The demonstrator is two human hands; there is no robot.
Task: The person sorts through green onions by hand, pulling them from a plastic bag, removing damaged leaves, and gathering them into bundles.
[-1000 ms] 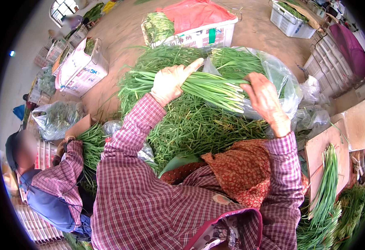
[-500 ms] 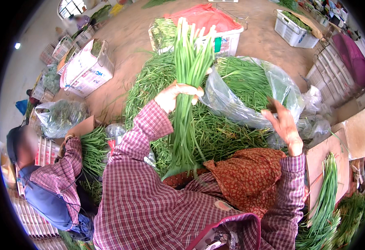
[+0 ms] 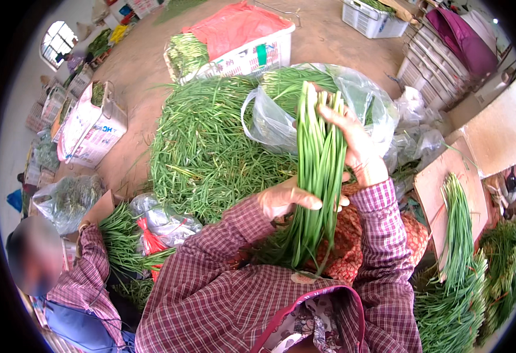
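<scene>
Stalk bundle (image 3: 318, 154) — left hand (image 3: 283, 196) closed round leafy part, right hand (image 3: 359, 140) gripping near pale ends; slackening could spill some.

Bundle (image 3: 320, 156): green, whitening toward the upper ends
Shirt (image 3: 211, 294): maroon, fine white check; collar (image 3: 358, 301) edged magenta
Lap cloth (image 3: 349, 254): rust-red, small tan floral print
Pile (image 3: 205, 153): deep green, yellowish flecks, seen from here
Front crate (image 3: 278, 56): white, one green patch; its sheet (image 3: 234, 30) plain red
Bag (image 3: 270, 120): clear, greyish
Co-worker's sleeve (image 3: 90, 259): maroon-white check too; vest (image 3: 78, 325) blue
Far-right cover (image 3: 467, 41): purple
Cardboard (image 3: 431, 206): tan
Floor (image 3: 134, 65): brown
</scene>
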